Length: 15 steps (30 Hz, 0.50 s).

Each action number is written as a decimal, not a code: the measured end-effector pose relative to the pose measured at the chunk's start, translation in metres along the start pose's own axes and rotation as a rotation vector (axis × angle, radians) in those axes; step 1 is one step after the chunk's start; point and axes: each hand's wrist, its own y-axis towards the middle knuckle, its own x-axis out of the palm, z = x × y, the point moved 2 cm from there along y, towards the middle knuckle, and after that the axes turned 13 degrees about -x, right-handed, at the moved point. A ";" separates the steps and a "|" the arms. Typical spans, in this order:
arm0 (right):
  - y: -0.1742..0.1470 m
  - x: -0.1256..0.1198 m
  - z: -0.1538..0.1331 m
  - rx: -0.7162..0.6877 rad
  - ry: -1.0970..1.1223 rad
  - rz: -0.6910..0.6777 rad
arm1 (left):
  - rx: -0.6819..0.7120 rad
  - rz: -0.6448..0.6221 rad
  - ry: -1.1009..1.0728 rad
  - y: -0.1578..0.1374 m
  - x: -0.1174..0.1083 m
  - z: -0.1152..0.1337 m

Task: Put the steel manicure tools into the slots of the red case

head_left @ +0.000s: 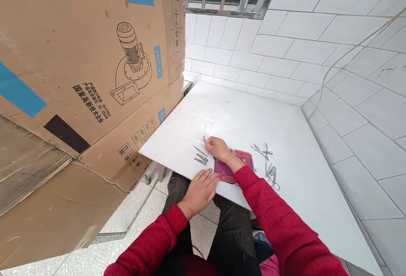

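My right hand [217,147] reaches over an open manicure case [224,172] with a purple and red inside. Its fingers are pinched at a thin metal tool [204,139] that shows just past the fingertips; its exact kind is too small to tell. At the table's front edge my left hand [202,188] lies flat, fingers stretched out, holding nothing, beside the case's left side. Several slim metal tools [201,157] lie in a small group beyond the left fingertips. My right forearm covers part of the case.
Right of the case lie cuticle nippers [262,152], a nail clipper [272,172] and small scissors [274,184] on the white table [285,132]. A large cardboard box [95,77] stands at the left. Tiled walls [349,73] border the back and right.
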 end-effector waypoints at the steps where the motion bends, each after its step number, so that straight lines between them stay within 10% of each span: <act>1: -0.002 -0.001 0.004 0.025 0.158 0.029 | -0.001 -0.003 -0.001 0.000 0.000 0.000; 8: -0.029 -0.011 0.024 0.126 0.782 0.190 | -0.007 -0.001 -0.031 0.003 -0.001 0.001; 15: -0.052 -0.020 0.042 0.119 0.746 0.219 | -0.013 -0.002 -0.018 0.001 -0.003 0.003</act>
